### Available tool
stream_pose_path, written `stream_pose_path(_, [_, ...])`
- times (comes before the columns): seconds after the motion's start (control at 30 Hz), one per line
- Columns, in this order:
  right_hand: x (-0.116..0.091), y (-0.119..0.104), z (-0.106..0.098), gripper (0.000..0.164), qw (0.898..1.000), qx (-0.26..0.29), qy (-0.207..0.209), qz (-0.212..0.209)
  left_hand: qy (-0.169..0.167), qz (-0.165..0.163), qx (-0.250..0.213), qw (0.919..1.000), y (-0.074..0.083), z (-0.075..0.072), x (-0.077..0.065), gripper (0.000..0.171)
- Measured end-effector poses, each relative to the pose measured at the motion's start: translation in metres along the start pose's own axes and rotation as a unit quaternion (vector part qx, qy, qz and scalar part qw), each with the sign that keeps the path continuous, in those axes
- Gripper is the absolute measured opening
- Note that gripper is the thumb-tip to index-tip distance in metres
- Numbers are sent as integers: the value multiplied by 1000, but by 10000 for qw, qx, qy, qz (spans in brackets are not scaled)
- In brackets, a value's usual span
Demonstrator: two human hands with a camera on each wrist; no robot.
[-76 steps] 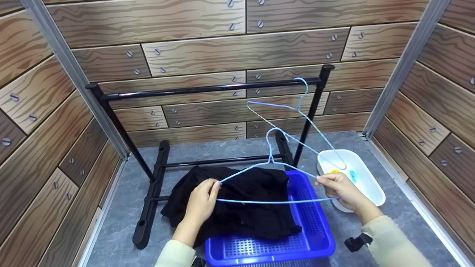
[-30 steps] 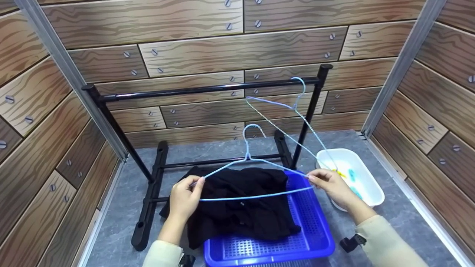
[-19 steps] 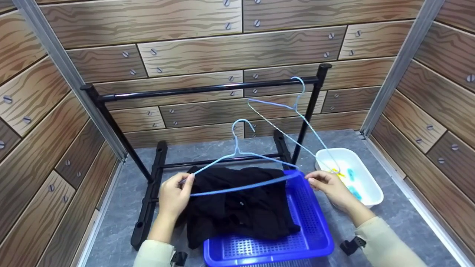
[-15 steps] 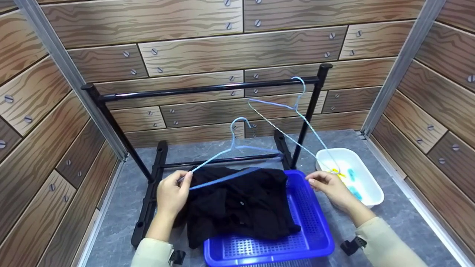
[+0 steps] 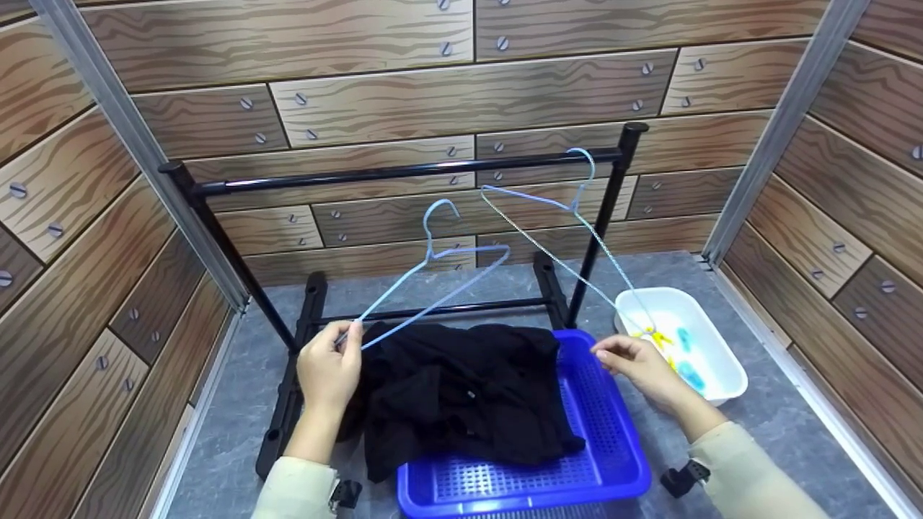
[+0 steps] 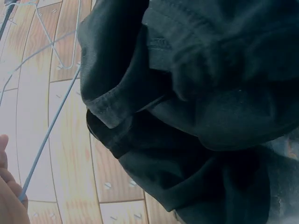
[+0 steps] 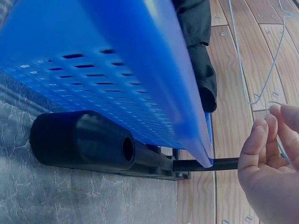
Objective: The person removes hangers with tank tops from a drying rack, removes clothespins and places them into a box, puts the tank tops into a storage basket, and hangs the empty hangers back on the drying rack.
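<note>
My left hand (image 5: 328,371) pinches one end of a light blue clothes hanger (image 5: 429,252), held tilted with its hook upward over a crumpled black garment (image 5: 469,404). In the left wrist view, the hanger (image 6: 51,130) runs up from the fingers past the black cloth. The garment lies across a blue perforated basket (image 5: 638,461) and spills over its left side. My right hand (image 5: 642,367) hovers above the basket's right side, apart from the held hanger. Its fingers are loosely bent with nothing between them, as the right wrist view of the hand (image 7: 275,168) also shows.
Behind the basket stands a black clothes rack (image 5: 404,171). A second blue hanger (image 5: 530,197) hangs near its right end. To the right, a white tub (image 5: 725,360) holds small yellow and turquoise items. Wood-patterned walls enclose the sides and back.
My right hand has let go of the hanger's right end. The left hand has moved left and swung the hanger, so its free end now points up and away. The garment and basket stay put.
</note>
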State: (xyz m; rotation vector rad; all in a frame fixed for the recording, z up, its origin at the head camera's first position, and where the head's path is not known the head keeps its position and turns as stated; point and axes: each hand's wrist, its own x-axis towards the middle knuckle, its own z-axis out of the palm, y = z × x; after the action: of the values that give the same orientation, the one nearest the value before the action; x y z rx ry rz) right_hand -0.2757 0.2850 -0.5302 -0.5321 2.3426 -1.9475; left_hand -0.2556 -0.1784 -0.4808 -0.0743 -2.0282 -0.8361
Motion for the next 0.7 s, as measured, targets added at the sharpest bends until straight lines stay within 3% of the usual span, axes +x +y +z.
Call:
stream_pose_path(0.37, [0, 4, 3, 26, 9999, -25, 1, 164, 570, -120, 104, 9982, 12, -1, 12, 13])
stream_pose_path(0.7, [-1, 7, 5, 29, 9990, -191, 23, 413, 553, -316, 255, 9976, 25, -1, 19, 18])
